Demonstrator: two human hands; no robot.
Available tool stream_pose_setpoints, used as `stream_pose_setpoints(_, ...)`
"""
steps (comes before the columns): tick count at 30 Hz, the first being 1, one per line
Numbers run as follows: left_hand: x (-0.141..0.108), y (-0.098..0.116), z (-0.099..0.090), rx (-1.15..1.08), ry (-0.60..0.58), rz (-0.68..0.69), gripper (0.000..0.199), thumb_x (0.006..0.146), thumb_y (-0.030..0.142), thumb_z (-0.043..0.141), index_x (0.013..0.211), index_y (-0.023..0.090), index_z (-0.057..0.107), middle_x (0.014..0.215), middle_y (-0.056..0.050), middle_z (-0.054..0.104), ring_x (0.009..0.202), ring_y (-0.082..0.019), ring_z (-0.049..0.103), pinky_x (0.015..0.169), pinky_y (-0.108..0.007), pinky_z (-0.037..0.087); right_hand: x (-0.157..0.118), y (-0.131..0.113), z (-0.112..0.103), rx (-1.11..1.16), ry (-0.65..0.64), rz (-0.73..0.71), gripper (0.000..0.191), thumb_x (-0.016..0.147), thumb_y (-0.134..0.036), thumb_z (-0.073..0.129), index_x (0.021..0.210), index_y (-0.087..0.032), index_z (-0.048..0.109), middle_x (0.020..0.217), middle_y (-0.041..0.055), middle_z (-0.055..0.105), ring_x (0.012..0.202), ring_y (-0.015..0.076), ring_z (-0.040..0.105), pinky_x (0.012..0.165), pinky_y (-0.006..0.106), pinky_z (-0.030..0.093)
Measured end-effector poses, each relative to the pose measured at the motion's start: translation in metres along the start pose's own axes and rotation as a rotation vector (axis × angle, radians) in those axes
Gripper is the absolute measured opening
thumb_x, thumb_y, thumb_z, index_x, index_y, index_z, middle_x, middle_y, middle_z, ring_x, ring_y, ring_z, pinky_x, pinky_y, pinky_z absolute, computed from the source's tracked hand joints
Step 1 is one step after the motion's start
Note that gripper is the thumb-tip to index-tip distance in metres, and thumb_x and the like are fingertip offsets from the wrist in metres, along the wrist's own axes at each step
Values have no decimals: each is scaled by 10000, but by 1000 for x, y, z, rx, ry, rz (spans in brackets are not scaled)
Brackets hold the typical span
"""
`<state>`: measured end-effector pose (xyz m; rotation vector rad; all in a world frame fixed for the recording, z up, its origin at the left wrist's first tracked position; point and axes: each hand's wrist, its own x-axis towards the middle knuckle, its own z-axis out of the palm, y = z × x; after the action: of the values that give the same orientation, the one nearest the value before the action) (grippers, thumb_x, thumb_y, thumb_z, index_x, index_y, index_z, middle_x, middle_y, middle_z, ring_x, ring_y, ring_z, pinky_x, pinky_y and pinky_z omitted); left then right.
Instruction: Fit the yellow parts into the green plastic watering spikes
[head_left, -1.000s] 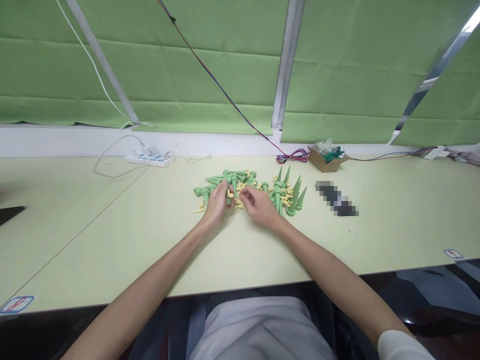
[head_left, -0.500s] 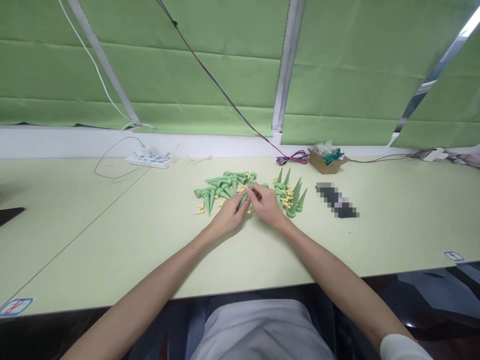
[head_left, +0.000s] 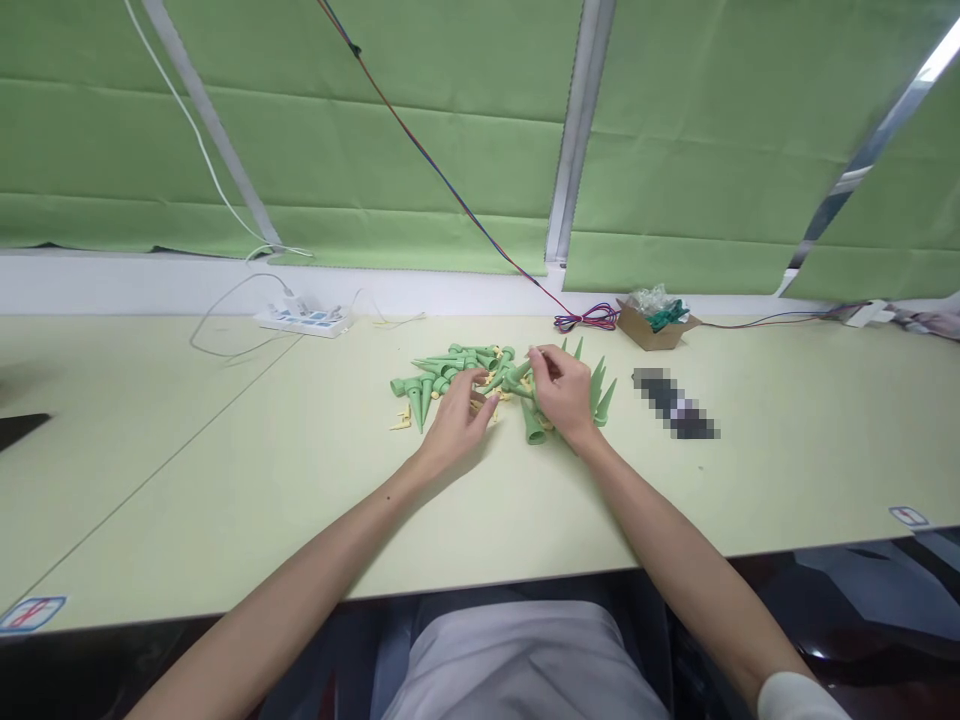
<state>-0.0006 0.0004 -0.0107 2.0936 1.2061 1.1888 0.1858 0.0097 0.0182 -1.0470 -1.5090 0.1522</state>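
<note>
The cones (head_left: 535,428) are green, the small pieces (head_left: 401,425) yellow (the tabletop (head_left: 300,520), pale yellow-green).

I see an office-like workroom: green window blinds (head_left: 360,130), a long pale surface (head_left: 315,480), a power strip (head_left: 304,320) and coiled wires (head_left: 586,318).

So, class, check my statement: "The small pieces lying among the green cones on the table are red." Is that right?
Not quite: the head view shows that the small pieces are yellow, not red. They do lie among the green cones on the table.
</note>
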Motion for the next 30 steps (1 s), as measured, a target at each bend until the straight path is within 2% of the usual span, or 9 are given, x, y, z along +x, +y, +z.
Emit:
stream_pose_setpoints(3,0,-2,-1,73,-1,27,221,1019,378,504,1129,201,575,1165,-100,635,791,-165,643,684,-318,529,8,2,-9,-42,93,-5,373,1011,-455,500,844,-176,683,726,37,664,633,153,559,661,274,452)
stream_pose_setpoints(6,-2,-1,-1,137,-66,53,177,1018,333,488,1002,199,601,1007,-70,668,799,-182,621,697,-321,500,17,4,-16,-99,126,47,384,1005,-466,501,903,-165,716,730,48,695,632,165,597,678,283,480)
stream_pose_setpoints(8,-3,1,0,143,-112,65,161,1009,289,482,980,196,611,942,-63,671,815,-194,616,701,-322,484,24,4,-18,-150,78,57,339,983,-428,533,918,-164,735,742,55,722,652,178,632,707,290,492)
stream_pose_setpoints(11,-5,3,2,149,-155,93,164,996,244,474,940,192,619,908,-59,667,797,-192,607,711,-327,469,34,2,-16,-189,-95,81,277,965,-341,551,911,-163,755,748,57,746,645,179,659,723,285,490)
stream_pose_setpoints(13,-6,4,2,152,-178,100,163,987,228,473,934,191,622,894,-56,664,783,-191,603,711,-329,460,41,2,-11,-221,-163,79,268,970,-303,541,921,-160,762,766,61,759,666,183,673,729,281,482)
stream_pose_setpoints(17,-6,3,2,174,-216,90,165,978,216,471,922,191,624,863,-47,653,760,-189,589,689,-325,437,59,9,3,-369,-235,67,280,985,-250,524,954,-149,783,843,91,778,767,207,693,793,292,469)
stream_pose_setpoints(21,-5,3,0,199,-238,98,184,971,197,459,877,190,618,840,-46,644,761,-193,582,694,-328,427,74,22,14,-508,-356,184,295,983,-213,514,1034,-155,799,928,125,786,891,239,712,851,303,476)
stream_pose_setpoints(30,-4,7,0,215,-271,89,195,967,202,461,855,193,622,850,-64,661,805,-219,604,708,-342,437,79,28,23,-698,-503,304,325,1005,-204,465,1156,-155,748,1212,198,723,1133,304,677,924,363,498)
